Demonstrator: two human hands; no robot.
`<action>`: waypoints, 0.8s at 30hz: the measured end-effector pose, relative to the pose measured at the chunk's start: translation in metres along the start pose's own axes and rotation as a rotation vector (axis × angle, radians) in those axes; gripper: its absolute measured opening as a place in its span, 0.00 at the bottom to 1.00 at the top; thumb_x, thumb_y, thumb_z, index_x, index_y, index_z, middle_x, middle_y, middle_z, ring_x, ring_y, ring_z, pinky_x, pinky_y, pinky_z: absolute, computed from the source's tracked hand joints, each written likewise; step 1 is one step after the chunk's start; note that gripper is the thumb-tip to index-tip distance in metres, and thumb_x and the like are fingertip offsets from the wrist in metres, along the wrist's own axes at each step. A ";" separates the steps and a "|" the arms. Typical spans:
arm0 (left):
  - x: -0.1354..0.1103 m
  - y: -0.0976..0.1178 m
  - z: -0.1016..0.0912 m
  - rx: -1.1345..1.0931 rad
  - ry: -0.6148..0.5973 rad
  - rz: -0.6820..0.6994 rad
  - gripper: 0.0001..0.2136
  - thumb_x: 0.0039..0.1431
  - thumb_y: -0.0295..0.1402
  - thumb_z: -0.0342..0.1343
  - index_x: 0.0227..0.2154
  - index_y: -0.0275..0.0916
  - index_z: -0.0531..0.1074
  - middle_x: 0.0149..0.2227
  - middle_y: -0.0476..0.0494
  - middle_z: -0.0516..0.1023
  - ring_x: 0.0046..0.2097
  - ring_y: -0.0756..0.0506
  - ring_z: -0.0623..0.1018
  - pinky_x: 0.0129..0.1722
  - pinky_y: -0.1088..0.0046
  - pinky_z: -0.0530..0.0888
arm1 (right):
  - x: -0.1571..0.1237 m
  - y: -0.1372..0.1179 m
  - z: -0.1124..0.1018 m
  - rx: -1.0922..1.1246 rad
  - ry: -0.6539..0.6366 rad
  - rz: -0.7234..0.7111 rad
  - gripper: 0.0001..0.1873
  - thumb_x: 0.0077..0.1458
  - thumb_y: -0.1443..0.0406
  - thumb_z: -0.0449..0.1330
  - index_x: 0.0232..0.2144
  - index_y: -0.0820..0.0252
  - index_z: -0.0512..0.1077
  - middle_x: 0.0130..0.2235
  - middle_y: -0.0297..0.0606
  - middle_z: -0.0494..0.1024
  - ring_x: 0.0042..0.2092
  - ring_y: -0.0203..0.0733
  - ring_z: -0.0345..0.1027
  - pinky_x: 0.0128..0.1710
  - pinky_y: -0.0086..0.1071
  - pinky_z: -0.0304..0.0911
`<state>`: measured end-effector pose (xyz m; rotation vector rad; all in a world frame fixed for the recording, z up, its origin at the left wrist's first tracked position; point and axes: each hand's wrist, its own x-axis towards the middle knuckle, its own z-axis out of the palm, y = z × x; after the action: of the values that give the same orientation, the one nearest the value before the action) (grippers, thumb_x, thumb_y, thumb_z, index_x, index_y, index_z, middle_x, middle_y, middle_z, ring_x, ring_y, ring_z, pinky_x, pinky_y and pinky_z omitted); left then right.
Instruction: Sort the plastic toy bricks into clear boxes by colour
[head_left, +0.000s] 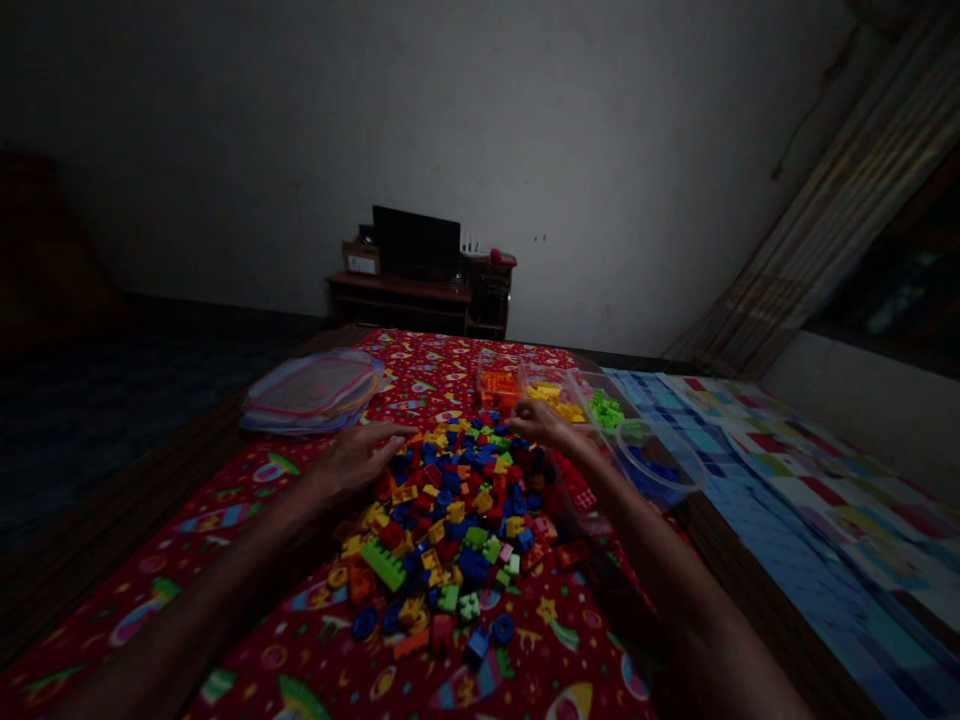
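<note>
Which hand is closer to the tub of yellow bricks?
Right. The right hand sits just before the tub of yellow bricks; the left hand rests on the brick pile, farther left.

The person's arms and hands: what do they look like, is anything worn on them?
Both the left hand and the right hand are bare, ungloved. Both forearms are uncovered to the picture's edge, no sleeves. No watch or ring shows, though the light is dim.

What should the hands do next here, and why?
Probably the right hand should pick a yellow piece from the pile of small colourful plastic blocks: it sits beside the clear plastic tub of yellow blocks, and each tub holds one colour.
</note>
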<state>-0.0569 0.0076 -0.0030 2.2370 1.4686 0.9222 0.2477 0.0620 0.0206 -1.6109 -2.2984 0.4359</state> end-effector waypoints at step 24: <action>0.000 -0.004 0.012 0.031 -0.048 0.068 0.23 0.57 0.50 0.44 0.38 0.42 0.78 0.43 0.41 0.81 0.44 0.40 0.78 0.48 0.62 0.72 | -0.004 0.012 -0.006 0.492 -0.243 -0.012 0.15 0.43 0.71 0.54 0.34 0.65 0.76 0.27 0.33 0.73 0.26 0.31 0.63 0.28 0.25 0.59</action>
<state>-0.0517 0.0100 -0.0144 2.3273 1.4035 0.8649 0.2620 0.0627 0.0203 -1.3533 -2.1256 1.1453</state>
